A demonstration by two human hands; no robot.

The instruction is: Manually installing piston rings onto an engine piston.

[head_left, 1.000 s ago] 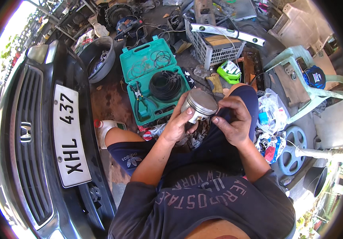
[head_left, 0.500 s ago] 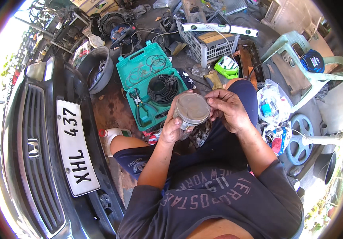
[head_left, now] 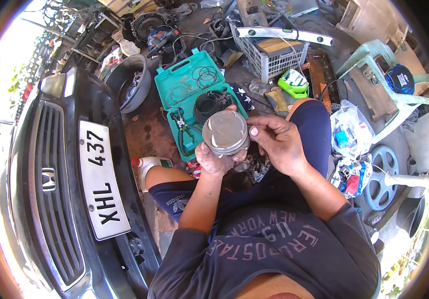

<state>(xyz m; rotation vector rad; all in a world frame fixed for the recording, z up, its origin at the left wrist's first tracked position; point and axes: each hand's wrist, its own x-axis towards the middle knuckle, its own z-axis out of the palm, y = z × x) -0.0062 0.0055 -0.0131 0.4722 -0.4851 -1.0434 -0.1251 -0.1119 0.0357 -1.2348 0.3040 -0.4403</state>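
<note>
A grey metal piston with curved recesses in its crown is held up over my lap, crown toward me. My left hand wraps round its lower left side, with fingertips showing past the far rim and beneath. My right hand is at its right edge, thumb and forefinger closed together by the rim; anything thin between them is too small to make out. Just beyond lies an open green tool case. It holds a coiled black metal band, pliers and thin wire-like rings.
A black car bumper with a grille stands close on my left. Beyond are a dark basin and a grey crate with a spirit level across it. A pale green plastic chair and plastic bags are on the right.
The piston has moved left with my left hand and now covers part of the tool case's near side. My right hand has followed it, and the whole view has shifted slightly.
</note>
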